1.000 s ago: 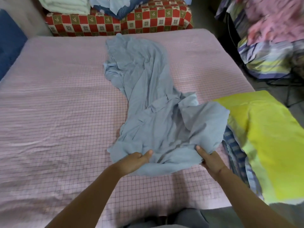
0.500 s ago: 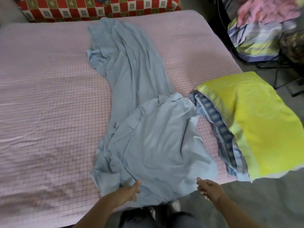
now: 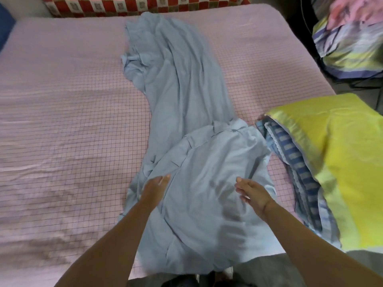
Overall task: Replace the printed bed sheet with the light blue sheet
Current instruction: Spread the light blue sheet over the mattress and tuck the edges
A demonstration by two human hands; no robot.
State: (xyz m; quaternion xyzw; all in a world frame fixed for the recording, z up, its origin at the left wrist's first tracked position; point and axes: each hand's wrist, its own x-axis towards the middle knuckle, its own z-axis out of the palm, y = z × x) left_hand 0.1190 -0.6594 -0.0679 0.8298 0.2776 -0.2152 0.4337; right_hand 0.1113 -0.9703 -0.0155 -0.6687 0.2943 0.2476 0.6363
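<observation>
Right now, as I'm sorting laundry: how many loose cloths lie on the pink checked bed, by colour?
light blue sheet: 1
yellow cloth: 1
blue checked cloth: 1
Total: 3

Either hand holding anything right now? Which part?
Nothing is held. The left hand and right hand are both open over the near end of the light blue sheet; no fingers curl round the cloth.

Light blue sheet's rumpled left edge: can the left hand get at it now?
Probably yes: the left hand is open right by that edge of the light blue sheet, with nothing lying between them.
</observation>
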